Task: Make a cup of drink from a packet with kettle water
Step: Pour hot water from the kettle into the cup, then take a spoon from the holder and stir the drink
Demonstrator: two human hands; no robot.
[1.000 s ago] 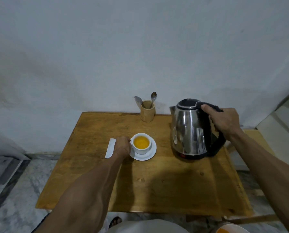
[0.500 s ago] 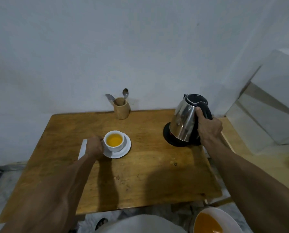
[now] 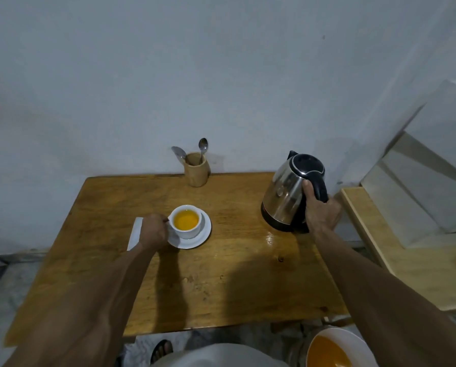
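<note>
A white cup [image 3: 186, 221] holding orange drink stands on a white saucer [image 3: 199, 235] near the middle of the wooden table [image 3: 235, 274]. My left hand [image 3: 152, 231] grips the cup's handle on its left side. A steel kettle [image 3: 288, 197] with a black lid and handle rests on its black base at the table's right edge. My right hand [image 3: 319, 210] is closed around the kettle's handle. A white packet [image 3: 134, 235] lies flat just left of my left hand, partly hidden by it.
A wooden holder [image 3: 196, 169] with two spoons stands at the table's far edge by the wall. A lighter wooden surface [image 3: 407, 260] adjoins on the right. A white bowl of orange liquid [image 3: 333, 349] sits low at the bottom right.
The kettle has gone from beside the cup to the table's right edge, onto its base, still in my right hand. My view swung right. My left hand stayed on the cup.
</note>
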